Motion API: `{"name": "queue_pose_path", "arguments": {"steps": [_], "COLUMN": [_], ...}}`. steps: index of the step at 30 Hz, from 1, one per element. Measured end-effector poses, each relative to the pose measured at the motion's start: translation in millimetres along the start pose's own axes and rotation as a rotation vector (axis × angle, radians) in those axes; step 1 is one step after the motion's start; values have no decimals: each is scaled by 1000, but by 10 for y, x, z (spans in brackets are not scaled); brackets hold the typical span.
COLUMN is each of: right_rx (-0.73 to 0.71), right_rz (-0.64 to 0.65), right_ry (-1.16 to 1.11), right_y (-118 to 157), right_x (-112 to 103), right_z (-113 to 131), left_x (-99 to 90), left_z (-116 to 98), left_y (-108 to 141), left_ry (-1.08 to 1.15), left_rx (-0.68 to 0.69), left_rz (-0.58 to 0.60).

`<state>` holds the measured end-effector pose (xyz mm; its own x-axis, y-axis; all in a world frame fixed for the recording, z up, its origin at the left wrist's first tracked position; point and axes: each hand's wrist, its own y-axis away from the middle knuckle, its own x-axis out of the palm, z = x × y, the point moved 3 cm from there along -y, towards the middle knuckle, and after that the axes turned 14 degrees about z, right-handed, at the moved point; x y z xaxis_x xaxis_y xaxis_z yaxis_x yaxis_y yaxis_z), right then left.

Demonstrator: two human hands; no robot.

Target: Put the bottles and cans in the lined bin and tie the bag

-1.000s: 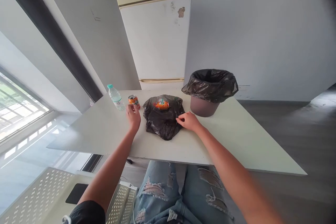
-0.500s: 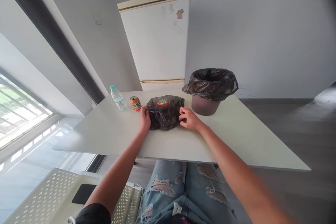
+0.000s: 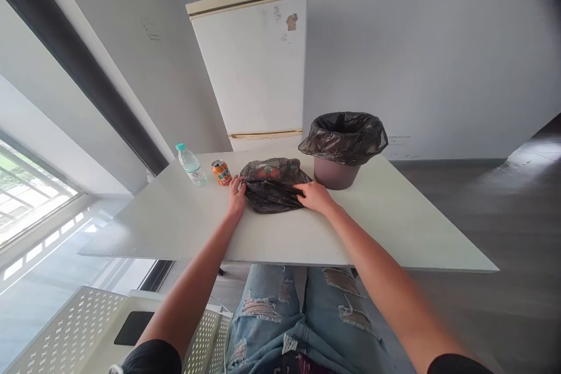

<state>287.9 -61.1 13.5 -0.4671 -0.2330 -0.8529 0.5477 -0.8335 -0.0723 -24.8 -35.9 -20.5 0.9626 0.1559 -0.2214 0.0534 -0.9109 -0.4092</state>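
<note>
A thin black plastic bag [image 3: 272, 198] lies low and crumpled on the white table [image 3: 188, 234], in front of me. Something orange, with a bit of green, shows dimly through its film at the far side. My left hand [image 3: 237, 194] pinches the bag's left edge. At the right side, my right hand [image 3: 313, 195] has its fingers closed on the plastic. Just beyond my left hand stands an orange drink can [image 3: 221, 173], upright and apart from the bag. Farther left is a clear bottle [image 3: 191, 166] with a teal cap.
A purplish-brown bin [image 3: 336, 174] lined with a black bag [image 3: 350, 149] stands at the table's back right. Behind the table is a white fridge [image 3: 254, 70]. A perforated cream rack [image 3: 74, 327] bearing a dark flat object [image 3: 132, 328] sits at lower left.
The bag's opening has flattened, and black film now covers the orange thing that showed brightly before. My right hand has turned palm-down over the bag's edge. The view has shifted slightly.
</note>
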Motion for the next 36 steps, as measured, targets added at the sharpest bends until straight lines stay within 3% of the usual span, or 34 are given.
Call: {"name": "queue_pose_path", "arguments": {"steps": [5, 7, 9, 13, 16, 19, 23, 25, 27, 31, 36], "right_rx": [-248, -280, -236, -50, -42, -204, -499, -538, -422, -131, 155], "right_rz": [130, 167, 144, -48, -54, 88, 481, 619, 535, 160, -179], "right_ry": [-12, -63, -92, -73, -58, -73, -271, -402, -422, -315, -170], "right_y": [51, 56, 36, -29, -50, -34, 36, 58, 29, -42, -50], "right_x": [-23, 1, 33, 46, 39, 57, 135, 146, 108, -12, -44], "right_z": [170, 196, 168, -2, -67, 35, 298, 358, 312, 79, -150], "left_x": [33, 17, -4, -10, 32, 76, 74, 45, 15, -2, 28], "left_z": [-40, -59, -78, -128, -155, -135, -70, -49, -37, -18, 14], "left_y": [-7, 1, 11, 28, 28, 16, 10, 20, 30, 27, 6], "left_ry": [118, 161, 196, 240, 261, 268, 278, 289, 300, 317, 336], "left_rx": [-18, -24, -26, -37, -57, -86, -106, -101, -93, -81, -93], "left_rz": [57, 35, 6, 2, 70, 138, 171, 162, 140, 93, 92]}}
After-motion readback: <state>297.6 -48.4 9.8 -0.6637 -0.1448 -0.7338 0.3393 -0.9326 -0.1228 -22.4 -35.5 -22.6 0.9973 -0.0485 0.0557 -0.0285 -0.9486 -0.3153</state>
